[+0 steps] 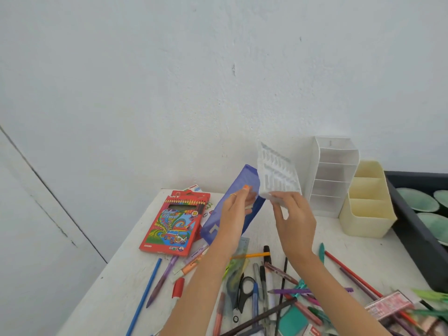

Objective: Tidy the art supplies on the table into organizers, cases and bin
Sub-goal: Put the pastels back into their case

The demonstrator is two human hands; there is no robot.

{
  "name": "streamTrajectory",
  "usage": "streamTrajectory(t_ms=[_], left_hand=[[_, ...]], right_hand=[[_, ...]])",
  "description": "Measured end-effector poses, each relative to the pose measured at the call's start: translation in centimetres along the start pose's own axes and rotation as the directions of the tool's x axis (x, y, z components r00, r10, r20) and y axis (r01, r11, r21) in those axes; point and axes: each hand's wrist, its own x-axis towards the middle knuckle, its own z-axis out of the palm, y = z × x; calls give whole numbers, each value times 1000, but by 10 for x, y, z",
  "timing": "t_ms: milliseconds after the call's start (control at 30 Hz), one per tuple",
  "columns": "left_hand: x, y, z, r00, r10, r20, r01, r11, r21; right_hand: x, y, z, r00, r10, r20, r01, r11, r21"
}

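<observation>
My left hand [236, 209] holds a translucent blue case [238, 187] tilted above the table, fingers curled over its edge. My right hand [292, 214] pinches the lower edge of a clear moulded plastic insert tray [276, 172], lifted just right of the case. On the white table [339, 241] below lie many loose pens, pencils and markers [278, 282], black-handled scissors [243, 294] and a blue pencil [145, 292].
A red colour-pencil box [173, 221] lies at the left. A white tiered organizer [332, 175] and a cream compartment holder [367, 202] stand at the back right. A dark tray with green dishes [421, 202] borders the right edge. A wall rises behind.
</observation>
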Motion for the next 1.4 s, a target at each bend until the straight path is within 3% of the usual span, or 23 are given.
streamTrajectory(t_ms=[167,400,500,600,633,700,767,833,967,1133,1400], left_hand=[[-12,-11,2,989,-26,148,38,996,-83],[-26,-37,2,987,-75,141,92,989,-119],[-37,-44,-1,987,-75,142,92,989,-113],[-55,-47,-6,979,-76,190,96,990,-100],[-61,-48,-8,975,-86,206,108,989,-98],[-77,-49,-12,963,-112,246,143,984,-109],[-94,-54,-13,950,-128,285,170,977,-128],[-112,-60,-12,937,-160,310,210,968,-136],[-145,-73,-12,905,-203,374,243,968,-62],[-176,-81,-13,958,-142,251,155,987,-31],[-235,-118,-9,993,7,118,-9,1000,21]], right_hand=[[-26,5,-10,991,-132,5,132,980,-146],[-56,9,-34,961,-102,258,134,985,-107],[-58,3,-59,960,7,282,-5,1000,-10],[-46,-1,-84,949,309,60,-311,950,34],[-40,0,-93,890,455,21,-455,888,72],[-30,8,-109,711,692,127,-703,691,167],[-27,14,-125,580,756,303,-814,540,212],[-33,17,-139,535,758,374,-845,484,228],[-59,7,-160,527,749,402,-849,445,285],[-103,-10,-184,503,732,459,-862,384,332],[-164,-32,-219,527,742,414,-849,474,233]])
